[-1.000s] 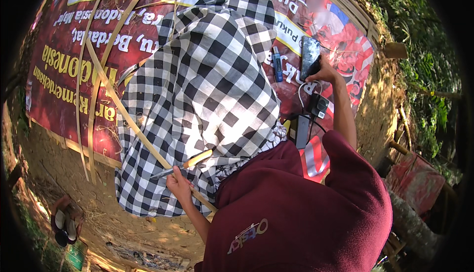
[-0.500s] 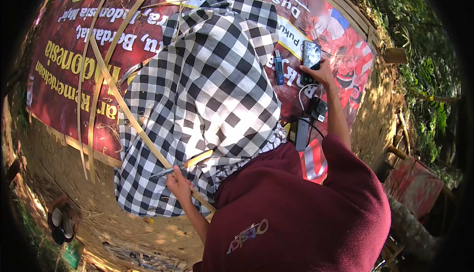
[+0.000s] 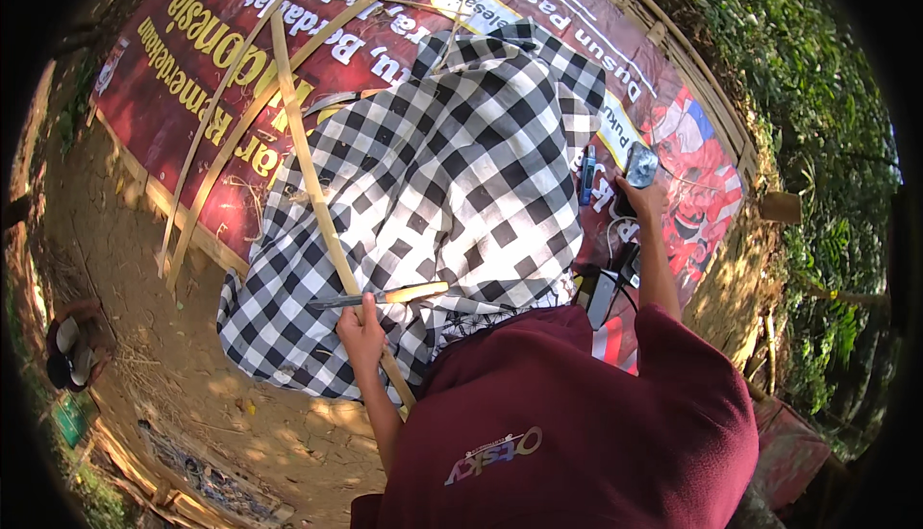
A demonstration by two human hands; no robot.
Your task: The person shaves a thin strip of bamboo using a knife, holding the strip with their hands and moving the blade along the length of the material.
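Observation:
My left hand point(image 3: 362, 335) is closed where a long pale bamboo strip point(image 3: 312, 183) and a knife cross, with both in its grip. The knife's wooden handle point(image 3: 416, 292) points right and its dark blade point(image 3: 334, 303) points left. A black-and-white checked cloth point(image 3: 471, 173) is spread beneath them, over my lap. Off to the right, my right hand point(image 3: 646, 200) grips the lower part of a smartphone point(image 3: 640, 165), whose glossy face catches the light. A blue marker-like tube point(image 3: 587, 175) lies just left of the phone.
A dark red printed banner point(image 3: 202, 82) covers the low platform, with more bamboo strips point(image 3: 216, 164) across its left part. A power bank-like grey block point(image 3: 602, 300) and cables lie by my right side. Another person point(image 3: 77, 342) is at the far left; greenery grows at right.
The view has turned, so the banner and cloth sit tilted to the right. The phone now tips up, bright with reflection, in my right hand. My left hand keeps the knife and bamboo strip.

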